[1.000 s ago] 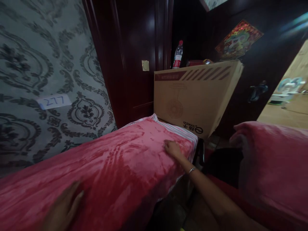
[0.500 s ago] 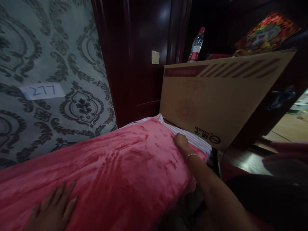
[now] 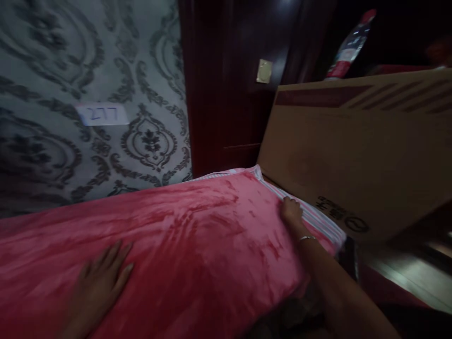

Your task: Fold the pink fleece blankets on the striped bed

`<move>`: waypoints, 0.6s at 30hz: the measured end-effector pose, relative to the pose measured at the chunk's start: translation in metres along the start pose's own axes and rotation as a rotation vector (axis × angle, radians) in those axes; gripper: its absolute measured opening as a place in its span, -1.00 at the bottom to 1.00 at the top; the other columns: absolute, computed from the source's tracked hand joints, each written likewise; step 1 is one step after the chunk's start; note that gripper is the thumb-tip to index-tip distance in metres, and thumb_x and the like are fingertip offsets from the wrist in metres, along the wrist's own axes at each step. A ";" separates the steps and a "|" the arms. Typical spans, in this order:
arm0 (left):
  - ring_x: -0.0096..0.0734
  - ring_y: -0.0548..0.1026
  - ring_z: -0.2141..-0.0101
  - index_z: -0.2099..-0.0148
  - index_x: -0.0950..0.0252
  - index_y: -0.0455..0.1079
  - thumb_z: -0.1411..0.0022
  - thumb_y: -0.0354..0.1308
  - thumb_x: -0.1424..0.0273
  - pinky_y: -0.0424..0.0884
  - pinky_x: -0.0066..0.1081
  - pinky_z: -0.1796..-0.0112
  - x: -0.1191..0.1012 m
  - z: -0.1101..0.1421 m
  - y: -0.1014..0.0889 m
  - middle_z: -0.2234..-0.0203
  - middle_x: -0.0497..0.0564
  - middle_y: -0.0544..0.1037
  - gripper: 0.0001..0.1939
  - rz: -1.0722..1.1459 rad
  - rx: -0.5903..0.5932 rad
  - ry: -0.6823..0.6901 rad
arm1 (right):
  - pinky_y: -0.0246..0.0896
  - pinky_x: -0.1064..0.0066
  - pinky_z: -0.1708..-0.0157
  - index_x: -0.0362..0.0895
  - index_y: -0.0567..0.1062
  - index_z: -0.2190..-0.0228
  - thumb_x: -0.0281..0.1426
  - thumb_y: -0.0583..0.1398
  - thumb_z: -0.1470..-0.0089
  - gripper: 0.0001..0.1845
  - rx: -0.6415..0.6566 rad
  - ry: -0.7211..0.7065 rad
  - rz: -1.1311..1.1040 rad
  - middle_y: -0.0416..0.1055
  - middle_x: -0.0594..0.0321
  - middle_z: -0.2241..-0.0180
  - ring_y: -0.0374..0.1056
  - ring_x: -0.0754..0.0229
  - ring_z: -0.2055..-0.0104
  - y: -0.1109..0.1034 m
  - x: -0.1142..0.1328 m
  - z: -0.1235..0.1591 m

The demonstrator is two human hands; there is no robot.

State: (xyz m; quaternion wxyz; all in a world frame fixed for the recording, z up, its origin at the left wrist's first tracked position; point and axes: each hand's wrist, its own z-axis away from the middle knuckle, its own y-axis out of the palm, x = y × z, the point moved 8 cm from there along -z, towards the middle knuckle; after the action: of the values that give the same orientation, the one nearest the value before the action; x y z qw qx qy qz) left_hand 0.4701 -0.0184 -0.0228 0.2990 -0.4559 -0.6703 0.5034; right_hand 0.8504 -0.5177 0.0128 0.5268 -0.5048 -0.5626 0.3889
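Note:
A plush pink blanket (image 3: 197,245) with darker red brushed patches spreads across the lower view. On its left part lies my left hand (image 3: 106,273), palm down with the fingers spread. My right hand (image 3: 292,211), with a thin bracelet at the wrist, is at the blanket's right end. Its fingers are curled over the edge and closed on the pink cloth; the fingertips are partly hidden. Just beyond this hand runs a striped white-and-grey cloth border (image 3: 318,219), which shows from under the pink pile along the far right edge.
A large cardboard box (image 3: 339,141) leans just past the blanket's right end, with a plastic bottle (image 3: 349,47) standing on top. Behind are a dark red wooden panel (image 3: 222,94) and patterned wallpaper (image 3: 151,141) bearing a paper label (image 3: 104,114) marked 277.
My view has turned left, so the wall, box and bottle sit farther right in the picture. Both hands keep about the same places on the blanket.

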 end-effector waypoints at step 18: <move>0.01 0.05 -0.38 -0.43 0.20 0.12 -0.43 -0.11 0.17 0.00 0.15 -0.29 -0.032 0.016 -0.025 -0.39 0.16 0.13 -0.41 -0.003 0.167 -0.086 | 0.06 -0.30 -0.17 -0.15 0.20 -0.33 -0.11 -0.19 -0.29 -0.29 0.128 -0.293 -0.024 -0.01 -0.10 -0.39 0.00 -0.28 -0.38 0.055 0.064 0.064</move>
State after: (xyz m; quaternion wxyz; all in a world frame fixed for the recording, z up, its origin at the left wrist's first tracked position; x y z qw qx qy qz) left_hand 0.4615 -0.0556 -0.0018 0.3077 -0.4064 -0.6390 0.5760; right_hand 0.8004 -0.4386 -0.0365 0.4747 -0.4012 -0.6135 0.4871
